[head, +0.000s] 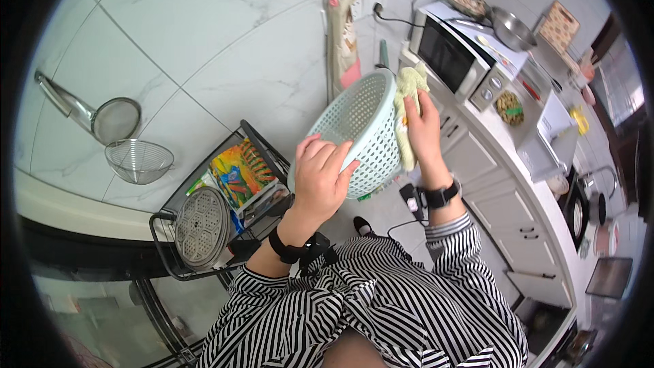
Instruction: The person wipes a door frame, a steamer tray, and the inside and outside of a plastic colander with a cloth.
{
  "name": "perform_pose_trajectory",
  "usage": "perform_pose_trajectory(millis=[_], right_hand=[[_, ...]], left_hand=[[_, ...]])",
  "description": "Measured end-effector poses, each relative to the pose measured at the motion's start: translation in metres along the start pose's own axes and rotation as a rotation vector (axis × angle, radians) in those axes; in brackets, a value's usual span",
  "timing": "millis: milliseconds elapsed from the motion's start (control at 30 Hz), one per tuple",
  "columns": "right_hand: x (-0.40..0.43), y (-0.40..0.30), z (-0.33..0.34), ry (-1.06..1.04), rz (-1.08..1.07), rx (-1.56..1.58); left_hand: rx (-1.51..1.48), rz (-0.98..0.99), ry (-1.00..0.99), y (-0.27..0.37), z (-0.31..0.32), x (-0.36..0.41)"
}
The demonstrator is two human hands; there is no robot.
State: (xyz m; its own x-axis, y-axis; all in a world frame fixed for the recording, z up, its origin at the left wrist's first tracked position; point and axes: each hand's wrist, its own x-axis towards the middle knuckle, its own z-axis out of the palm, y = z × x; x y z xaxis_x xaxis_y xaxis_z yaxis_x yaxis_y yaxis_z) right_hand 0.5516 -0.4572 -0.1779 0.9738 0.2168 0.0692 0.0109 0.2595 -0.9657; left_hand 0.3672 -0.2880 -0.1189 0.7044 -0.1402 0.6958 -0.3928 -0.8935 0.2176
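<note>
A pale green plastic colander basket [375, 151] is held up in front of me, tilted so its opening faces up and to the left. My left hand [322, 174] grips its near rim, fingers over the edge and thumb outside. In my right hand [424, 125] is a light yellow-green cloth [406, 148], bunched against the basket's right outer side. The fingertips behind the cloth are partly hidden.
A wire rack [166, 245] at left holds a round steamer plate [202, 227] and colourful packets [242, 168]. Two mesh strainers [117, 117] hang on the tiled wall. Along the right counter stand a microwave [449, 53], a metal bowl [513, 28] and a grey-white bin [549, 138].
</note>
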Motion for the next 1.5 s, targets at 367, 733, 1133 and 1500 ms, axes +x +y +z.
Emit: perform_pose_trajectory(millis=[367,733,1133,1500], right_hand=[[-0.156,0.007,0.032,0.117,-0.652,-0.772],[-0.110,0.034,-0.037,0.207,-0.343,-0.482],[-0.105,0.014,-0.051,-0.005,-0.378,-0.785],[-0.141,0.025,0.021,0.089,-0.762,-0.783]], left_hand=[[-0.036,-0.054,-0.035,-0.003,0.027,-0.030],[-0.151,0.049,-0.136,0.009,0.021,-0.042],[-0.110,0.076,-0.188,0.010,0.011,-0.044],[-0.019,-0.184,-0.145,0.023,0.033,-0.037]])
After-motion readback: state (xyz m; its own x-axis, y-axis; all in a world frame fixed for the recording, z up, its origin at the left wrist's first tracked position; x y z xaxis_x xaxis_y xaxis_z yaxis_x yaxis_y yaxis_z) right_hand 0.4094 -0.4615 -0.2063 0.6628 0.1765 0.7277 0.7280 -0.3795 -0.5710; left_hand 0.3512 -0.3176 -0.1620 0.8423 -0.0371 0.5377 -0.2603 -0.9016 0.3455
